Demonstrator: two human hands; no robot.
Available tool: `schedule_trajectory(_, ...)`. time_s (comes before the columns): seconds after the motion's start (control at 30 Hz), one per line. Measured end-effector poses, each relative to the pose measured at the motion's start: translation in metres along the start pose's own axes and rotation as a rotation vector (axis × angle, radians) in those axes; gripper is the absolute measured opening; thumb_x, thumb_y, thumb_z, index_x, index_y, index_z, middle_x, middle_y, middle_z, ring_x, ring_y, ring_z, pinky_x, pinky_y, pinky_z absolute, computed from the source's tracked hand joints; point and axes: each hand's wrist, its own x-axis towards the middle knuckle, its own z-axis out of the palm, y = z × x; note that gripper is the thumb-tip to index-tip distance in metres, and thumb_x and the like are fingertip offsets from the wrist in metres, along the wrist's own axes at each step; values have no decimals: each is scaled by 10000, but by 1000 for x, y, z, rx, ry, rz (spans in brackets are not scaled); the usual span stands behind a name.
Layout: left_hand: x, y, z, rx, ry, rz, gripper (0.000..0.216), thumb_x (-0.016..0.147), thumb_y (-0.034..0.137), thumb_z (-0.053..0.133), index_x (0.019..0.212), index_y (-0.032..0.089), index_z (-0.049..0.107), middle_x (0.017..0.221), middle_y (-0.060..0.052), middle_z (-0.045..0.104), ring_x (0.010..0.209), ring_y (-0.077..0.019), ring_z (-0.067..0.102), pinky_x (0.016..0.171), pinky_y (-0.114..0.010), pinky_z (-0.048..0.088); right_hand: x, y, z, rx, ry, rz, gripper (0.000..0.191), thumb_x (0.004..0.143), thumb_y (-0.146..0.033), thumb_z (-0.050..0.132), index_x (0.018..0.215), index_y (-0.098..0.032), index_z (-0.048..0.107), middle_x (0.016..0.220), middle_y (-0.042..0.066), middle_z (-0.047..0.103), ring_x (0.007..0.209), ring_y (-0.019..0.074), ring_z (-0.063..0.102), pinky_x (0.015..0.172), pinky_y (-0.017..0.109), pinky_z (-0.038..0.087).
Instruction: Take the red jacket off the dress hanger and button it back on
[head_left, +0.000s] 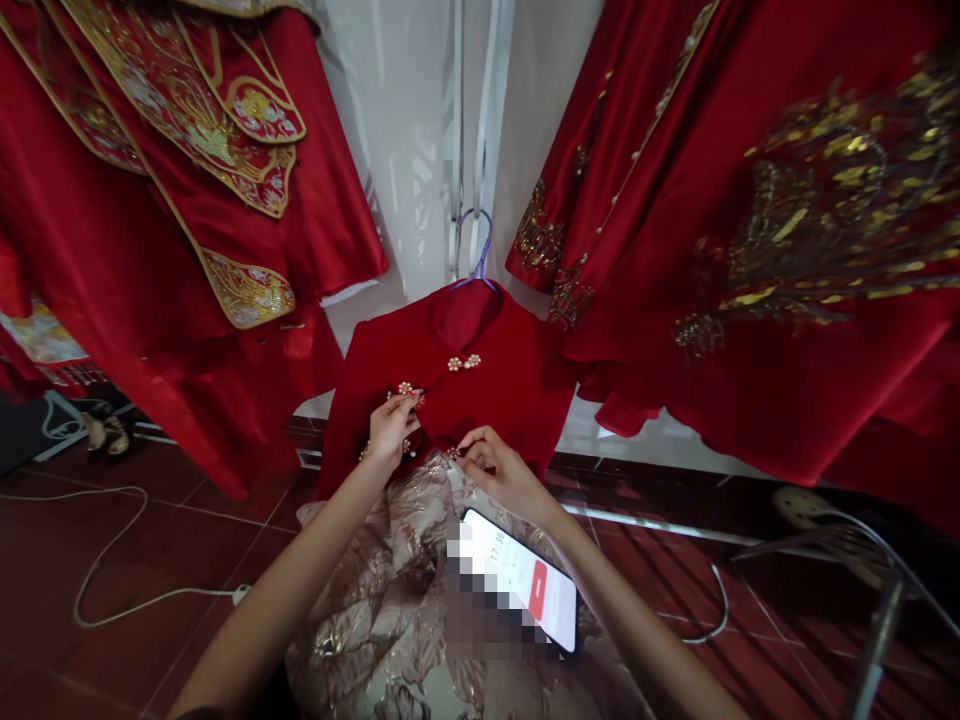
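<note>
A deep red jacket (495,400) with flower-shaped pearl and gold buttons (463,363) at the neck hangs from a purple hanger (481,255). My left hand (394,428) is closed, its thumb and fingertips pinching the front edge of the jacket beside another flower button (405,388). Lower on the front, my right hand (499,468) has fingers pinched at the other edge, close to a small beaded button (452,453) partly covered by the fingertips. Shiny beige-pink patterned fabric (360,600) spreads below both hands. On it lies a lit phone (555,590).
Red embroidered garments (330,180) hang at left, and more sequined red garments (675,330) at right. White metal rack posts (491,100) rise behind. A white cable (142,520) crosses the tiled floor (217,520). A metal-legged chair (881,630) stands at lower right; shoes (116,435) at left.
</note>
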Motion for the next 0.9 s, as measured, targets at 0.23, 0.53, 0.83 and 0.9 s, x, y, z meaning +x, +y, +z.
schedule_trajectory(0.23,2,9,18,349,-233,114,351,737,467,584,903,166,651,827,-65,664,705,-143,606,609,-248,468,-3,-6,-4,-37,-46,-26,187,837,-315,512,972,-204,448,719,-20,547,631,107,522,571,236,405)
schedule_trajectory(0.53,8,50,55,1365,-347,970,276,864,379,466,1086,248,563,1011,-53,535,878,-166,560,627,-256,449,-4,-13,-12,-101,-53,-55,202,842,-349,514,980,-207,473,730,-13,565,668,114,541,640,261,433)
schedule_trajectory(0.83,22,67,69,1583,-518,1302,174,869,287,445,907,174,572,970,-71,540,960,-210,474,885,-397,380,-3,-27,-16,65,-31,-15,216,806,-358,563,943,-196,523,868,31,584,820,133,573,755,300,477)
schedule_trajectory(0.9,22,67,69,1589,-573,1361,184,876,229,403,935,176,569,944,-64,565,969,-200,476,983,-440,301,1,-38,-20,185,60,-6,256,778,-371,593,959,-202,526,1010,58,585,965,154,566,859,325,469)
